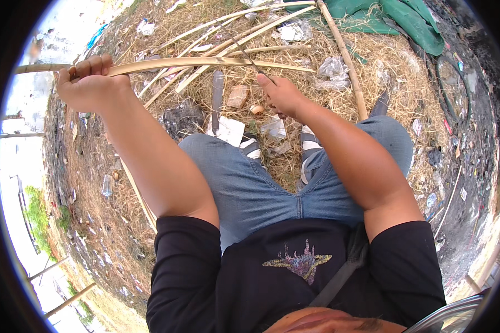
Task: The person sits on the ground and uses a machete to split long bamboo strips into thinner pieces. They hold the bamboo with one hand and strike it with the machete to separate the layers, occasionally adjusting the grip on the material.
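My left hand (91,86) reaches out to the far left, its fingers wrapped round a long split bamboo strip (166,64). The strip runs sideways in front of me, bowed slightly upward, and tapers to a thin point near the middle. My right hand (280,99) is closed on the handle of a long, thin-bladed knife (240,47). Its dark blade slants up and to the left, crossing the strip near the right end. Whether the edge bites into the bamboo I cannot tell. The handle is mostly hidden in my fist.
Several pale bamboo strips (283,24) lie on dry grass beyond my hands. A bamboo pole (340,53) rests to the right, near a green tarp (416,28). Between the strips and my feet are a brick piece (238,96), a grey flat bar (217,97) and litter.
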`<state>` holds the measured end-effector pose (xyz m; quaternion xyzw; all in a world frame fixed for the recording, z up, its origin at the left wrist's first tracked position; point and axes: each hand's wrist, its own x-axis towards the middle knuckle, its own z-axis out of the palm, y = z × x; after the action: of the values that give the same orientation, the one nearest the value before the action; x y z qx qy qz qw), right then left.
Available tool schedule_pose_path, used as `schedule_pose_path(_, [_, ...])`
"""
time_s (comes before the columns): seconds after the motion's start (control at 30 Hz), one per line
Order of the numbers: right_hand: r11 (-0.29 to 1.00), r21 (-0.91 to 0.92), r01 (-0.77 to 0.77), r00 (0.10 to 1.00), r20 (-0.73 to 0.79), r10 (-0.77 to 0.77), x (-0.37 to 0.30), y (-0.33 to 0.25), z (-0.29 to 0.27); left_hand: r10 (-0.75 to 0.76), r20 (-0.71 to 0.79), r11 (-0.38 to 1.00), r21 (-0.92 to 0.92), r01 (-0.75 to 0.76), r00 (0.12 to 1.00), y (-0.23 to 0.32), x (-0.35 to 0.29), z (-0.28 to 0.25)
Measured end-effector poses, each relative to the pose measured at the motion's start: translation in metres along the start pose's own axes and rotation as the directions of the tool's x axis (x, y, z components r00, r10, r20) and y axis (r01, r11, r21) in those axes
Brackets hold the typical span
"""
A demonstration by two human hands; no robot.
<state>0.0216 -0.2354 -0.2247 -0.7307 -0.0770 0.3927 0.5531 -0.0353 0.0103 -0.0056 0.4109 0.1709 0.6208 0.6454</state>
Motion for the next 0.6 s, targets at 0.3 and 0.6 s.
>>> schedule_pose_path(0.3, [0.995, 0.089, -0.040, 0.997, -0.063, 0.045, -0.004, 0.001, 0.006, 0.013, 0.009, 1.000, -0.007, -0.013, 1.000, -0.001, 0.003, -0.001])
schedule_pose_path(0.6, [0.991, 0.126, -0.048, 0.999, -0.016, 0.050, -0.004, 0.004, 0.010, -0.003, -0.044, 1.000, 0.023, 0.004, 0.999, -0.001, 0.000, -0.004])
